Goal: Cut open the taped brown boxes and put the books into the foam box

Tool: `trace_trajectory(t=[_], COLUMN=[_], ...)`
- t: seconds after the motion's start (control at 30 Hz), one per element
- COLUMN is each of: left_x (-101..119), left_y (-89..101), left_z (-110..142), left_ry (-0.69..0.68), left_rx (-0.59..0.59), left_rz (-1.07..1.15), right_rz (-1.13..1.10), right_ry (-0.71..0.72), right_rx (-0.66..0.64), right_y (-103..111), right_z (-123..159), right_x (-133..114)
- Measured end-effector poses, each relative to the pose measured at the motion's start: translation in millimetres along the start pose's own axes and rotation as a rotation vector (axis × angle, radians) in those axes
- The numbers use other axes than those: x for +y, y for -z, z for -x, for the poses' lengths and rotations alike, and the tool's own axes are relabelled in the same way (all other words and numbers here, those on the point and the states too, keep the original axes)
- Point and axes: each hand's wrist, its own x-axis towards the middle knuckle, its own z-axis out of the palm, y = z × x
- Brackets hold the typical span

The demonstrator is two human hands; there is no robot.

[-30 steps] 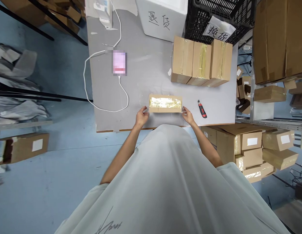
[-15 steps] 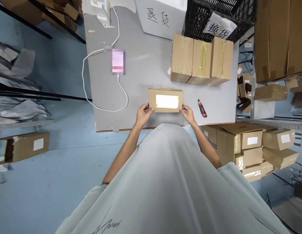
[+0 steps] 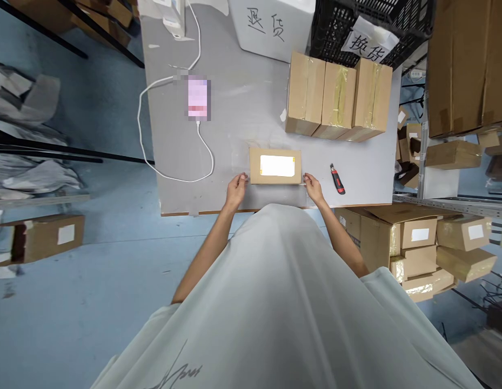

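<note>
A small cardboard box (image 3: 254, 166) with a white label (image 3: 277, 166) on top lies near the front of the grey table. Just off its left end is my left hand (image 3: 236, 190), fingers loosely bent and holding nothing. At the opposite end my right hand (image 3: 314, 189) is likewise free of the box, thumb and fingers slightly apart. To the right of that hand lies a red and black utility knife (image 3: 337, 179).
Three taped cartons (image 3: 337, 100) stand at the table's back right. Behind them are a white bin (image 3: 270, 32) and a black crate (image 3: 332, 32). A cable (image 3: 139, 121) loops around a blurred pink-screened device (image 3: 198, 97). More boxes (image 3: 419, 254) are stacked at the lower right.
Both hands have let go of the labelled box and moved slightly outward from its ends. The box now lies flat on the table.
</note>
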Motion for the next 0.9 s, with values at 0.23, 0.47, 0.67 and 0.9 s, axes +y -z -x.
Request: trace_trajectory(t=[0.23,0.47,0.67,0.9], left_x=[-7.3,17.5,53.7,57.7], left_y=[-0.1,-3.4,2.8,3.5], left_z=[11.8,8.4,-1.5,-9.9], left_ry=[0.01,-0.072,-0.269,-0.225], left_rx=[-0.026,-0.007,0.108,0.124], left_rz=[-0.049,-0.071,-0.127,-0.139], right_rz=[-0.064,-0.085,-0.031,0.027], right_ry=[-0.092,-0.004,0.105,0.072], right_rx=[-0.048,-0.01,0.153,0.144], right_y=[-5.8,-3.0,15.4,10.9], right_z=[16.2,16.4,-1.3,-10.5], right_x=[7.4,-11.3,-47.1,-52.6])
